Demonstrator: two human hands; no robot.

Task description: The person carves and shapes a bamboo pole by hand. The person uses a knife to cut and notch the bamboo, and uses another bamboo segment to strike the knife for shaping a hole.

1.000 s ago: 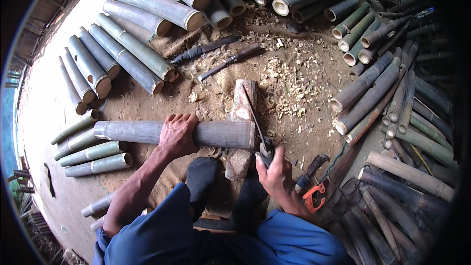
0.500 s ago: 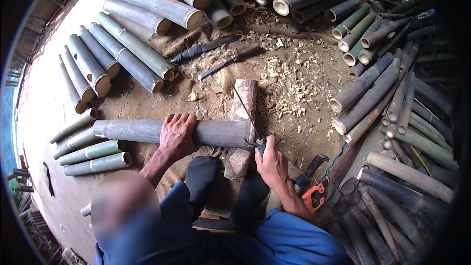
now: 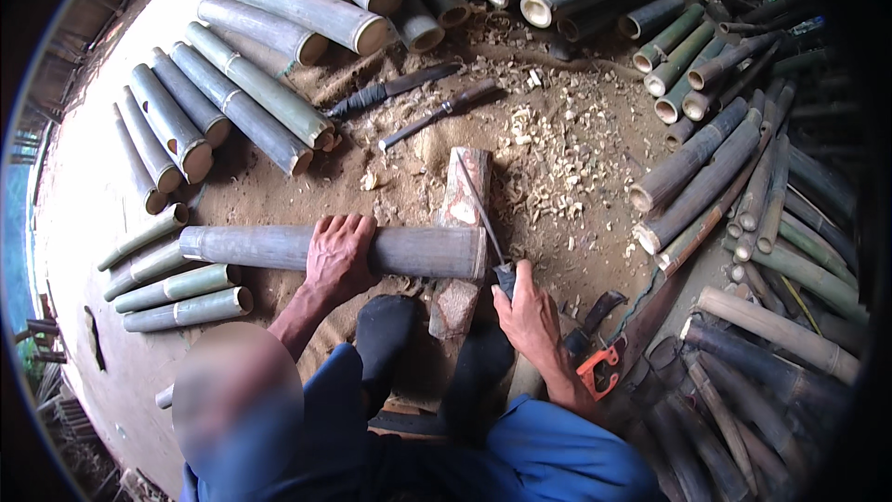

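The bamboo tube point(image 3: 427, 253) lies across the wooden block point(image 3: 453, 309), still whole; its pale right rim looks partly trimmed, with more shaving probably left. The left hand point(image 3: 340, 256) curls firmly over the tube; the right point(image 3: 531, 311) is closed around the knife point(image 3: 480, 209). Compared with the earlier frame, the knife sits slightly farther right; whether its thin blade touches the rim is unclear.
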